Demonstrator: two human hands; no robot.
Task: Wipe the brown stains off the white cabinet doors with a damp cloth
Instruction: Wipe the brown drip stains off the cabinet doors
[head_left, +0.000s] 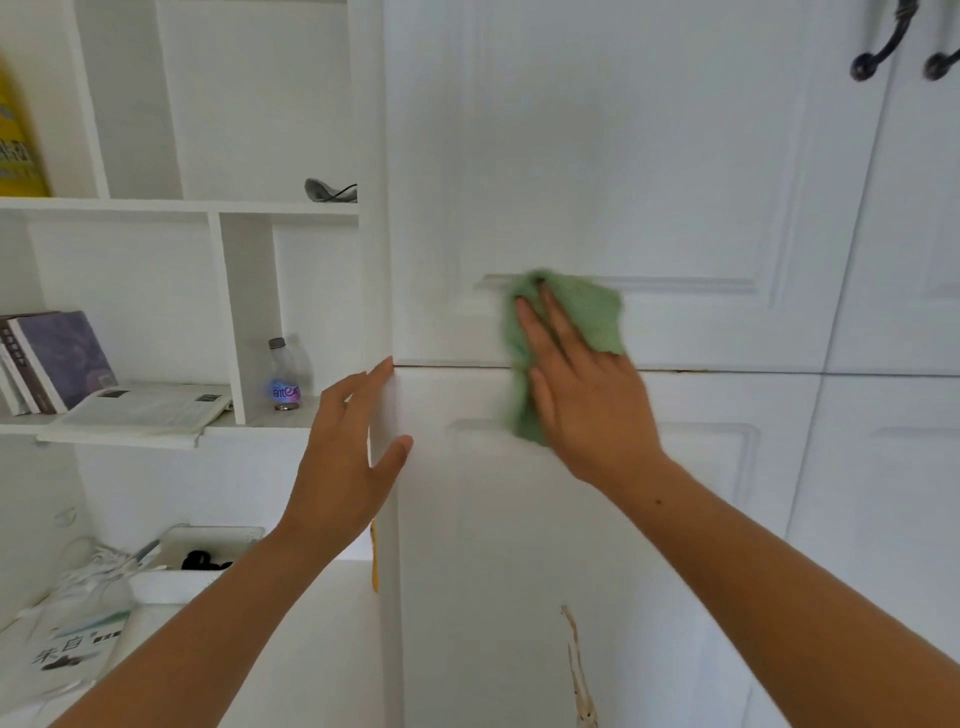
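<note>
A green cloth (592, 312) is pressed flat against the white upper cabinet door (649, 156) by my right hand (582, 395), at the seam with the lower door (519, 545). The cloth straddles that seam, and my fingers spread over it. My left hand (348, 457) grips the left edge of the lower door, thumb on the front face and fingers around the side. A brown stain (579, 670) runs down the lower door near the bottom of the view. A yellowish streak (373, 561) marks the door's left edge below my left hand.
Open white shelves stand to the left, holding books (52, 358), an open magazine (145, 410), a small plastic bottle (284, 376), a yellow package (18, 135) and a white bin (202, 556). Dark door handles (883, 47) hang at the top right.
</note>
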